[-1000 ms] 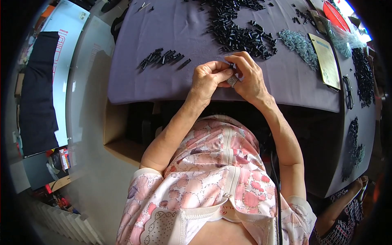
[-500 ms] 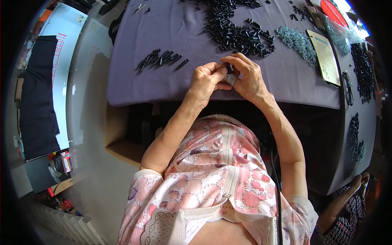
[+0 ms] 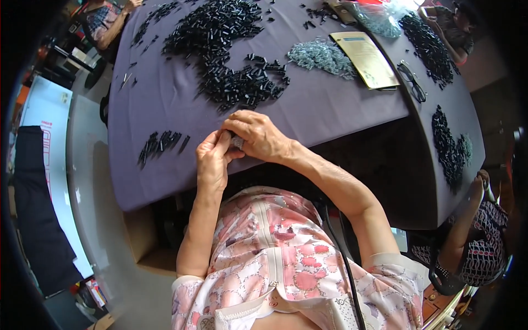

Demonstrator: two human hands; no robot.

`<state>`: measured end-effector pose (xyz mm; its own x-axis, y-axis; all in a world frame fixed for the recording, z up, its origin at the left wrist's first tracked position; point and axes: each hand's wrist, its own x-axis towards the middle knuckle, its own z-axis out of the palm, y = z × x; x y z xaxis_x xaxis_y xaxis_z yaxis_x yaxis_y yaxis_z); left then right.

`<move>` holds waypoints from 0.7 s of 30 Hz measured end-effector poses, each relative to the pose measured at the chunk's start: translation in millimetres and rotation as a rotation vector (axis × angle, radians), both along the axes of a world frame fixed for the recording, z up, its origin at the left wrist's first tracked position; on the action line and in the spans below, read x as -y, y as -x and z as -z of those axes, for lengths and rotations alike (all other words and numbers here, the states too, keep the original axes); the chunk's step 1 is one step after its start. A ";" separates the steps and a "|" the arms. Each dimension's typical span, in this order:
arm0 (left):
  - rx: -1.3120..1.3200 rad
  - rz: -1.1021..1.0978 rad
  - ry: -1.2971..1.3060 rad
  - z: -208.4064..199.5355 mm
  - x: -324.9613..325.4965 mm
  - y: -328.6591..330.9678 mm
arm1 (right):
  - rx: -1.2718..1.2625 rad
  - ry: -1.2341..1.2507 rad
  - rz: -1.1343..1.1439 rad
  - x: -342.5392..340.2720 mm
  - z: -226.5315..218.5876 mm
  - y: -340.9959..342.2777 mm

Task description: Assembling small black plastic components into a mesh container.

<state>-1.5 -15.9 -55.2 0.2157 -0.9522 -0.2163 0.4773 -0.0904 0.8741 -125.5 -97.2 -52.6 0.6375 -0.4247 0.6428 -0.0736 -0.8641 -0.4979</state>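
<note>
My left hand (image 3: 211, 159) and my right hand (image 3: 258, 135) meet over the table's near edge, fingertips pressed together. Between them shows a small, grey, speckled piece (image 3: 237, 142), partly covered by the fingers; its kind is unclear. Any other small part in the pinch is hidden. To the left of my hands lies a short row of slim black tubular pieces (image 3: 162, 144) on the purple-grey cloth (image 3: 313, 115). Beyond my hands spreads a large heap of similar short black pieces (image 3: 236, 82).
Farther right are a pile of small clear-grey pieces (image 3: 322, 56), a yellowish booklet (image 3: 365, 60) and eyeglasses (image 3: 412, 81). More black pieces (image 3: 450, 148) lie on an adjoining surface. Other people sit around, one arm (image 3: 113, 30) at the far left. A cardboard box (image 3: 144, 242) stands below the table.
The view has swung right and up, so the table and my hands appear farther left and lower. Other people have come into view. My hands stay together around the small piece.
</note>
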 end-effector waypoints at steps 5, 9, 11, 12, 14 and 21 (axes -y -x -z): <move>0.033 -0.022 0.048 -7.0 -1.0 1.6 | 0.055 -0.008 0.027 -2.7 -5.3 1.1; 0.071 -0.040 -0.012 -10.5 3.0 0.7 | -0.043 -0.106 -0.047 6.9 -16.6 8.9; 0.247 -0.015 -0.025 -8.8 0.1 -5.7 | -0.073 -0.191 0.104 18.2 -39.2 31.8; 0.402 -0.043 -0.019 -16.1 1.8 -6.9 | -0.127 -0.144 0.246 42.4 -29.3 48.9; 0.664 -0.071 -0.013 -17.3 1.5 -20.5 | -0.062 -0.145 0.534 75.2 -17.0 81.2; 1.230 -0.212 -0.034 -18.2 -3.4 -41.1 | -0.374 -0.138 0.828 118.7 -1.1 120.5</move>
<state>39.6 -12.5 -36.9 0.4405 -0.8720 0.2132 -0.6463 -0.1432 0.7495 -245.9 -215.9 -51.6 0.2513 -0.8962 0.3656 -0.8198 -0.3979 -0.4118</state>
